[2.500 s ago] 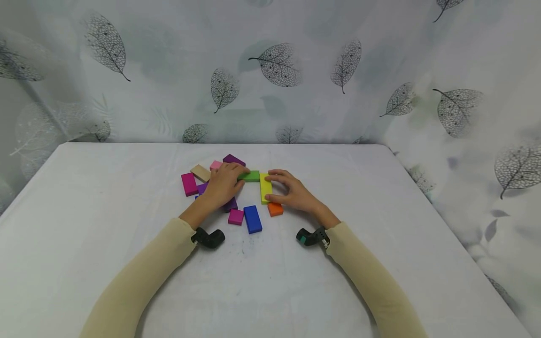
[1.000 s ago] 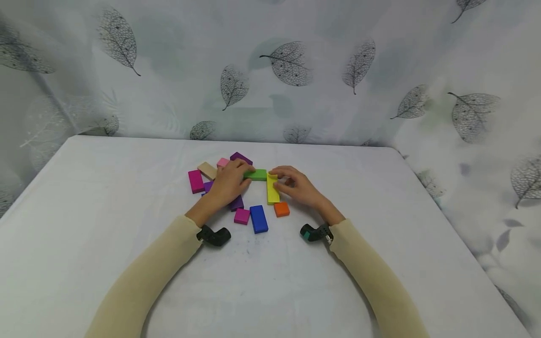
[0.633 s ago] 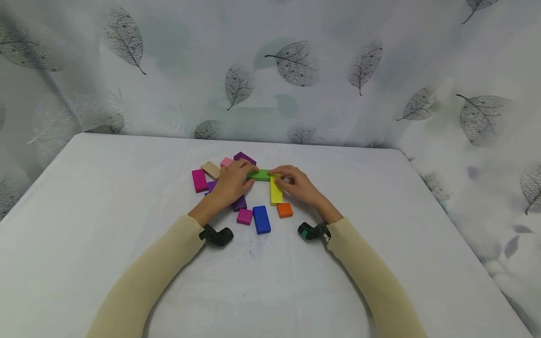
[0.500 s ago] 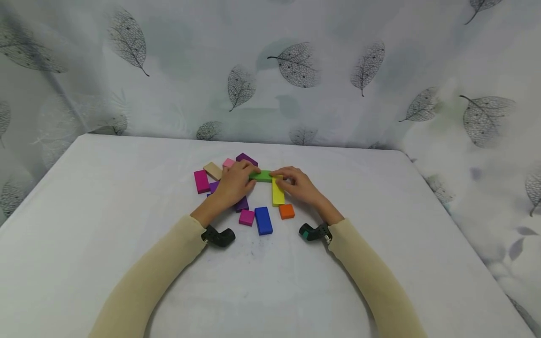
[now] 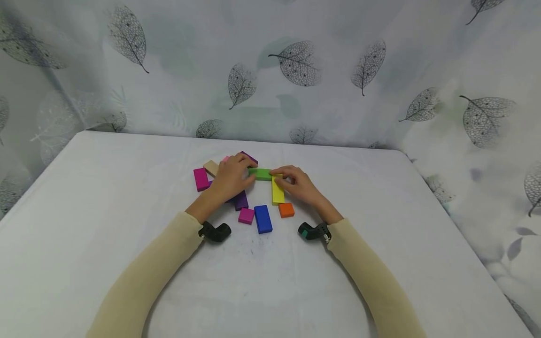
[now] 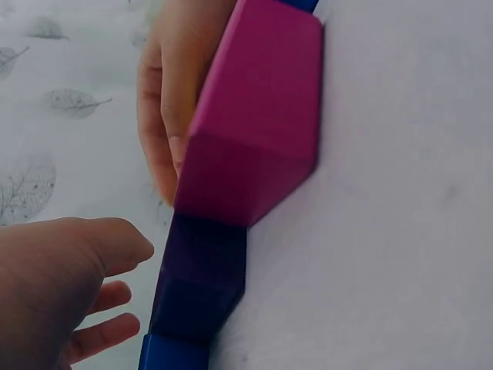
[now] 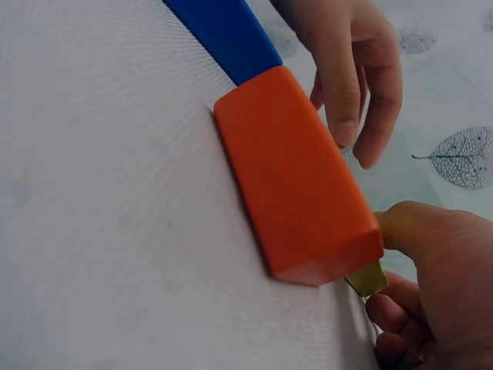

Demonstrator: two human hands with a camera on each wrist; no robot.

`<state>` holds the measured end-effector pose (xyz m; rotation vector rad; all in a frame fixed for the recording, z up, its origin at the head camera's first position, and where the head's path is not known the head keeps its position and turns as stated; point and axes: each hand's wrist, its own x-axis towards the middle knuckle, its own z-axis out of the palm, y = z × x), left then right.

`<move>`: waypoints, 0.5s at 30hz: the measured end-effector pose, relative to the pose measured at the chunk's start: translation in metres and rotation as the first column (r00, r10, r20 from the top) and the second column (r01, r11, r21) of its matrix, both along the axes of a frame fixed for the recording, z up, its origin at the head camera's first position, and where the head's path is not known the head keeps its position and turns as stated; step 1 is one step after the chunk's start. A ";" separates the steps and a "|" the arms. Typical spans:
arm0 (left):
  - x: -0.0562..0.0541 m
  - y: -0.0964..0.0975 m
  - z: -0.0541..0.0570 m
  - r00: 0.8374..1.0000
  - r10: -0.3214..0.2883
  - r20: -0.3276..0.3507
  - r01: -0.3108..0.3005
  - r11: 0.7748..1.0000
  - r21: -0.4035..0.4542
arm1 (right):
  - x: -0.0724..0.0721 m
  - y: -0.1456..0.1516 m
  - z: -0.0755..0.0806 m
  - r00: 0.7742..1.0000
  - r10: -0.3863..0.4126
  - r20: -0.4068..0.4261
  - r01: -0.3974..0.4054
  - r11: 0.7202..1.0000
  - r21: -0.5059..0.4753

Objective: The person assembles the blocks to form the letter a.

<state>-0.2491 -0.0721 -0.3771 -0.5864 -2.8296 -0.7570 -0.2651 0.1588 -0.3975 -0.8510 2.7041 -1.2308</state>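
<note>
My right hand (image 5: 301,185) pinches the far end of a long yellow block (image 5: 277,191) between thumb and fingers. The far end of that block meets the right end of a green block (image 5: 262,174). Thumb and fingers of my left hand (image 5: 230,179) are spread near the green block's left end, with nothing visible between them. In the left wrist view, the left hand (image 6: 69,281) shows a gap between thumb and fingers. An orange block (image 7: 300,181) partly hides the right hand (image 7: 454,277) and the yellow block in the right wrist view.
Near the yellow block lie a blue block (image 5: 263,219) and a small magenta block (image 5: 246,216). Around the left hand are dark purple (image 5: 241,201), magenta (image 5: 201,179), tan (image 5: 211,167) and pink blocks, partly covered. A white cloth covers the table (image 5: 270,281).
My right hand has gone from spanning the yellow block's length to pinching its far end, against the green block. The left hand has just let go of the green block and shifted slightly left.
</note>
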 end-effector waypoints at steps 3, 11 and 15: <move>-0.002 -0.003 0.001 1.000 0.015 0.014 -0.015 1.000 0.006 | -0.001 0.000 0.000 1.000 -0.005 0.009 0.005 1.000 0.002; -0.007 -0.018 0.004 0.999 0.046 -0.012 -0.045 0.998 0.035 | -0.002 0.000 -0.002 1.000 -0.006 0.023 0.006 1.000 -0.004; -0.009 -0.026 0.004 0.998 0.057 0.005 -0.057 0.998 0.041 | -0.002 0.001 -0.002 1.000 -0.005 0.023 0.005 1.000 0.001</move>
